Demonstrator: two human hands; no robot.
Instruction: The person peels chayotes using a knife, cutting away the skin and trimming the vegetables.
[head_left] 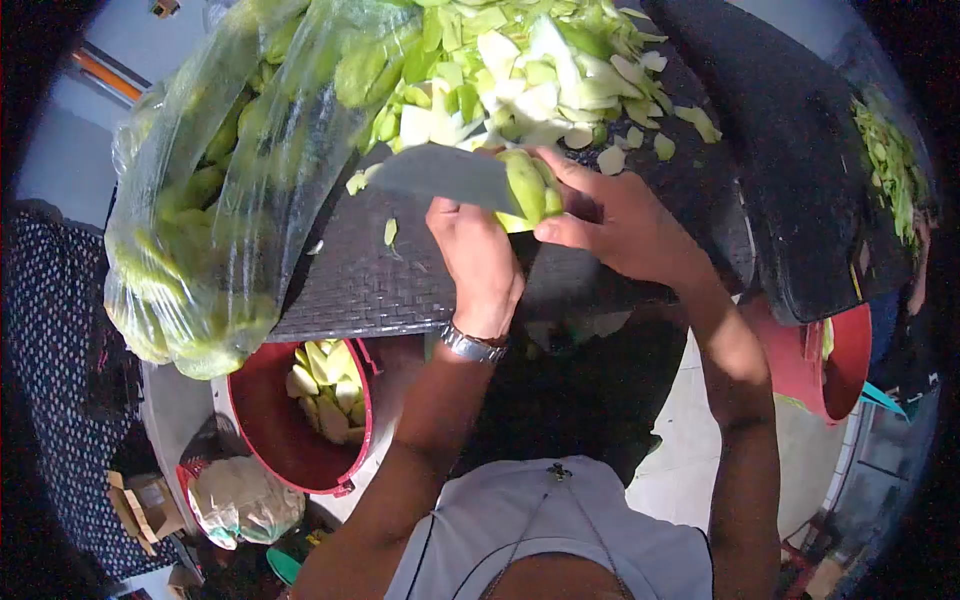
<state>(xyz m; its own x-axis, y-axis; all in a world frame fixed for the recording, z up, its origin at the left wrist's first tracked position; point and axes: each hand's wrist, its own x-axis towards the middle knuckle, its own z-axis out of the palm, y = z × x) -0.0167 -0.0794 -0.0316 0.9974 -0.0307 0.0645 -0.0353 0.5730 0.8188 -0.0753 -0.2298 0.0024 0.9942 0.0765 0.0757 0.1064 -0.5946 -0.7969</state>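
My left hand (478, 250), with a metal watch on its wrist, is closed round the handle of a wide-bladed knife, mostly hidden in the fist. The knife's grey blade (440, 178) lies flat against a green fruit (530, 188). Thumb and fingers of my right hand (625, 220) hold that fruit from the right. Both hands are over the near part of a dark woven table (370, 280). Just beyond them lies a large heap of pale green slices and peelings (540, 75).
A clear plastic bag of green fruit (220, 200) hangs over the table's left edge. Below stand a red bucket (250, 400) with cut pieces and another red bucket (850, 360). Part of another person's hand (918, 285) shows at the far right, near more peelings (885, 150).
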